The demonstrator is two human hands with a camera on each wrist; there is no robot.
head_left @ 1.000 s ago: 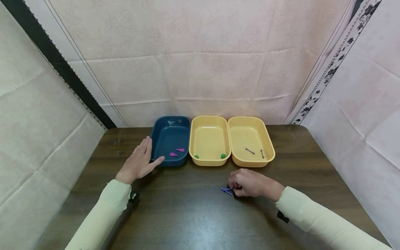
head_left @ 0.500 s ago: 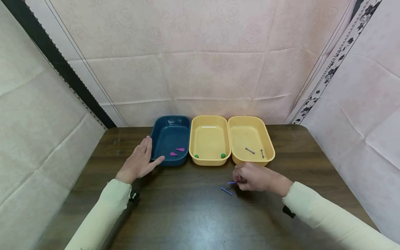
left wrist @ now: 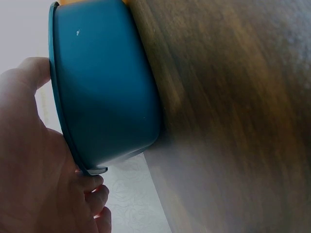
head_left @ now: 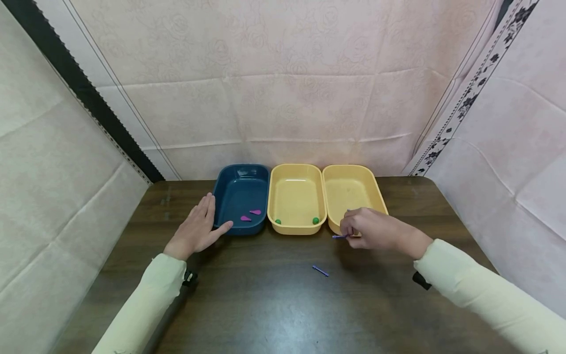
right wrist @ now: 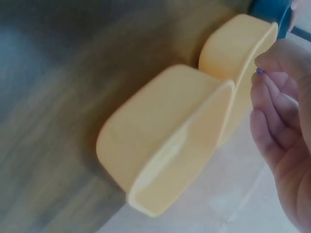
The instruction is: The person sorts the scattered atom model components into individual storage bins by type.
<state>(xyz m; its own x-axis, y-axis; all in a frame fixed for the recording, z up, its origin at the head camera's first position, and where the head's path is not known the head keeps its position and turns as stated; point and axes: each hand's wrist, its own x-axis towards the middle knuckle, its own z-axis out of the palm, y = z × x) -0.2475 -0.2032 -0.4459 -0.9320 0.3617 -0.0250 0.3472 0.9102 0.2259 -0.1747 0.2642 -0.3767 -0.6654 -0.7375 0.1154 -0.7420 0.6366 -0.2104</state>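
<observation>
My right hand [head_left: 376, 230] pinches a small purple rod [head_left: 338, 236] between thumb and fingers, over the near rim of the right yellow tray [head_left: 355, 173]. In the right wrist view only the rod's tip [right wrist: 260, 71] shows. A second purple rod [head_left: 320, 271] with knobbed ends lies on the table in front of the trays. My left hand [head_left: 196, 228], fingers straight, rests against the left rim of the blue tray [head_left: 240, 170]. The rods lying in the right yellow tray are mostly hidden behind my right hand.
Two pink teardrop-shaped pieces [head_left: 255, 212] lie in the blue tray. Inside the middle yellow tray [head_left: 295, 169] are two green round pieces [head_left: 316, 221]. The three trays stand side by side on a brown wooden table [head_left: 247, 300], against a cloth-covered wall [head_left: 283, 108].
My right hand has lifted one purple rod off the table, away from the other, and carried it up and right to the right yellow tray. My left hand has stayed still.
</observation>
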